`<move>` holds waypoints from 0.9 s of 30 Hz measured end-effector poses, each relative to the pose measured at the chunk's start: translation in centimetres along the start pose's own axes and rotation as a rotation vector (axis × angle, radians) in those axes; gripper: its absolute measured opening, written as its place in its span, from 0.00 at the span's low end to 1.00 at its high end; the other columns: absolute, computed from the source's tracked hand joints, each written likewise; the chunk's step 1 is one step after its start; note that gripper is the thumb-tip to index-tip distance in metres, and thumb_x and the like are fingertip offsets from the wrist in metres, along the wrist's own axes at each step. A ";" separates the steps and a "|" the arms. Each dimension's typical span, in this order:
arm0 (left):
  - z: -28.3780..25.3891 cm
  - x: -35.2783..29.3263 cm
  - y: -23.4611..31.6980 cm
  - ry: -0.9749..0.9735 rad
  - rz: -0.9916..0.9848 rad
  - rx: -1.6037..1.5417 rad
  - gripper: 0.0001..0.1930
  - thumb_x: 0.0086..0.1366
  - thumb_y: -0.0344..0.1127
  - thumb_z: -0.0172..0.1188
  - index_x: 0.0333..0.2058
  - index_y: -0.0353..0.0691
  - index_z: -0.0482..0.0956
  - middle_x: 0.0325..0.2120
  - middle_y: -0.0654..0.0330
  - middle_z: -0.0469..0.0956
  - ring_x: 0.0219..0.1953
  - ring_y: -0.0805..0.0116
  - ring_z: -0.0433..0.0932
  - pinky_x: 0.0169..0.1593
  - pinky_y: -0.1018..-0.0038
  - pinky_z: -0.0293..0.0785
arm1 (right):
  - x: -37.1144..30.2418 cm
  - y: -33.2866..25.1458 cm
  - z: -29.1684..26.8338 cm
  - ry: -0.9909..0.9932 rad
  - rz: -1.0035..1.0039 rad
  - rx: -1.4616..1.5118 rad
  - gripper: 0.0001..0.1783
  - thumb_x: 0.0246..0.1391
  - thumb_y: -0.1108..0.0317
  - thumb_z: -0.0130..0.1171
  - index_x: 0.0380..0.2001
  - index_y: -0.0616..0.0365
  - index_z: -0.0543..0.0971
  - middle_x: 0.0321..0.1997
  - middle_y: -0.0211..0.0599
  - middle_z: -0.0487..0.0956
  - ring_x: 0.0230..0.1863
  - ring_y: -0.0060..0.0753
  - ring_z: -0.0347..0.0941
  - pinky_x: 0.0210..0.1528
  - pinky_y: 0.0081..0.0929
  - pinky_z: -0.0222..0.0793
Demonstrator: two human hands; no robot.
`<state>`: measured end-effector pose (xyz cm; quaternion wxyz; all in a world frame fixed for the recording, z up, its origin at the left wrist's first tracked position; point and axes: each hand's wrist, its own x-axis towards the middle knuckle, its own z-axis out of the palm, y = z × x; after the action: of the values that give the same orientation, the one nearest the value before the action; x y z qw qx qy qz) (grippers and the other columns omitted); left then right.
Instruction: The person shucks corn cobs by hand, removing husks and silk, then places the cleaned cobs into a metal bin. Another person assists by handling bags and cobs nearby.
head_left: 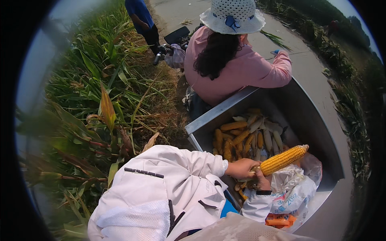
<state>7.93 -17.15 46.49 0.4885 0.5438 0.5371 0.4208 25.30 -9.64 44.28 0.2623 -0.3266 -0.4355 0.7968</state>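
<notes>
A yellow ear of corn (283,160), its kernels bare, points up to the right above the metal cargo bed. My left hand (240,168) is closed at its lower end. From below, my right hand (263,182) grips the same end, thumb up against the cob; a dark band circles that wrist. Some dry husk shows between the two hands, and the exact finger grip is partly hidden. Beneath and beyond them lies a pile of yellow ears (241,136), several with pale husks (267,136) on.
The bed's metal rim (221,111) runs between me and a person in a pink top (225,66) and white hat, seated ahead at handlebars (161,52). A white plastic sack (291,186) and an orange packet (279,220) lie near my right arm. Corn plants (92,132) crowd the left; pavement (317,88) runs right.
</notes>
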 end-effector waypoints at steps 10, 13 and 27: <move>0.4 1.5 0.1 0.086 -0.053 0.187 0.34 0.64 0.50 0.62 0.61 0.33 0.66 0.53 0.42 0.72 0.58 0.49 0.71 0.61 0.62 0.67 | 0.2 1.4 -0.7 0.419 -0.108 -0.226 0.18 0.53 0.76 0.68 0.47 0.65 0.78 0.43 0.40 0.83 0.42 0.32 0.80 0.48 0.27 0.75; -0.7 3.2 0.9 0.403 0.083 -0.355 0.39 0.65 0.54 0.62 0.65 0.33 0.61 0.56 0.44 0.69 0.59 0.54 0.69 0.65 0.59 0.63 | 0.9 2.1 0.1 0.362 -0.220 -0.448 0.25 0.51 0.73 0.68 0.52 0.63 0.75 0.48 0.38 0.82 0.47 0.30 0.79 0.52 0.28 0.73; -0.3 5.9 3.0 -0.219 -0.384 -0.502 0.16 0.68 0.41 0.62 0.43 0.34 0.72 0.30 0.60 0.77 0.29 0.69 0.78 0.35 0.73 0.77 | -4.9 -2.0 3.7 -0.150 0.215 -1.382 0.16 0.49 0.58 0.62 0.34 0.60 0.82 0.34 0.50 0.83 0.36 0.53 0.81 0.40 0.42 0.76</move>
<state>8.57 -11.08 49.06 0.7325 0.3375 0.4536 0.3792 26.00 -14.03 48.98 -0.1160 -0.4037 -0.8243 0.3796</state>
